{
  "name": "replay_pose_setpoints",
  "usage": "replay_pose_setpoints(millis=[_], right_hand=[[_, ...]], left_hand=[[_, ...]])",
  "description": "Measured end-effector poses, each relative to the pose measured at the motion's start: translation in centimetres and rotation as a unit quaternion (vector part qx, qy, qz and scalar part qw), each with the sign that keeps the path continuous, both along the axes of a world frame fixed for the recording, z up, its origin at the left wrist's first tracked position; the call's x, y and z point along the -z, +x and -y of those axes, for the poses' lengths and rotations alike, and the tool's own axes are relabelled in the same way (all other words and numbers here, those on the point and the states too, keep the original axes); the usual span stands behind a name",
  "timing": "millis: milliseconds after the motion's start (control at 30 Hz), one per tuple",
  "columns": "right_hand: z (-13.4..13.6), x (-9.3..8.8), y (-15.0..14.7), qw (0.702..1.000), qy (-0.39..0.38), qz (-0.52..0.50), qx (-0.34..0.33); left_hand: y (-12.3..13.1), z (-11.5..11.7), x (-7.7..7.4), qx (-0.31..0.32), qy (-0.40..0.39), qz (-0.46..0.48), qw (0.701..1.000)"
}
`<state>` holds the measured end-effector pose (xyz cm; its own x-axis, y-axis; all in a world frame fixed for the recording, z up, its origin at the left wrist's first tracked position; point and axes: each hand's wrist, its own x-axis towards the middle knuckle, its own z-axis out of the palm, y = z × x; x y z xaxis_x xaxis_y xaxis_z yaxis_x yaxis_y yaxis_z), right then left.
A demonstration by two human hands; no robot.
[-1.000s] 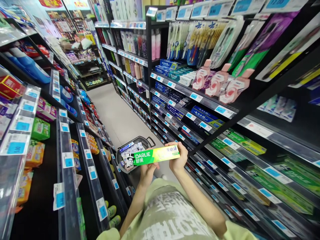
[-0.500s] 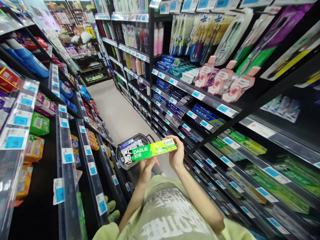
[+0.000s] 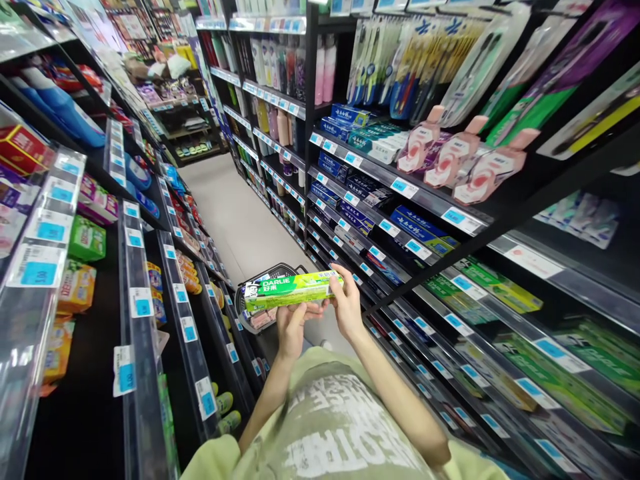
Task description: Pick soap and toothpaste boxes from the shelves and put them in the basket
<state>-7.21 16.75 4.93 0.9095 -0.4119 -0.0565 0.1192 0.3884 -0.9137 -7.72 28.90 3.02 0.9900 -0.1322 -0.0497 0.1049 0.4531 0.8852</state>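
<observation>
A long green toothpaste box (image 3: 293,291) marked DARLIE is held level in front of my chest. My right hand (image 3: 346,308) grips its right end with fingers curled over the top edge. My left hand (image 3: 292,328) supports the box from below near its middle, fingers wrapped on it. Just behind and under the box a dark shopping basket (image 3: 249,317) stands on the aisle floor with several boxed goods inside, partly hidden by the box.
Black shelves line both sides of a narrow aisle. On the right are toothpaste boxes (image 3: 419,227), pink mouthwash bottles (image 3: 453,157) and hanging toothbrushes (image 3: 400,67). The left shelves (image 3: 135,293) carry packaged goods and blue price tags. The pale floor (image 3: 235,220) runs ahead.
The box has tilted so its printed face turns upward and away, and it has shifted slightly left and up. My right fingers have moved onto its top edge.
</observation>
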Motion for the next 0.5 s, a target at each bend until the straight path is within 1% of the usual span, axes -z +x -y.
replay_pose_setpoints(millis=[167, 300, 500], right_hand=[[0.2, 0.0, -0.1, 1.000, -0.029, 0.003, 0.010], [0.3, 0.0, 0.0, 0.999, -0.031, -0.004, 0.015], [0.4, 0.2, 0.1, 0.999, -0.032, -0.010, 0.015]], left_hand=[[0.0, 0.1, 0.2, -0.005, 0.021, -0.005, 1.000], [0.0, 0.1, 0.7, -0.013, 0.033, -0.004, 0.999], [-0.1, 0.2, 1.2, -0.030, 0.023, -0.006, 0.999]])
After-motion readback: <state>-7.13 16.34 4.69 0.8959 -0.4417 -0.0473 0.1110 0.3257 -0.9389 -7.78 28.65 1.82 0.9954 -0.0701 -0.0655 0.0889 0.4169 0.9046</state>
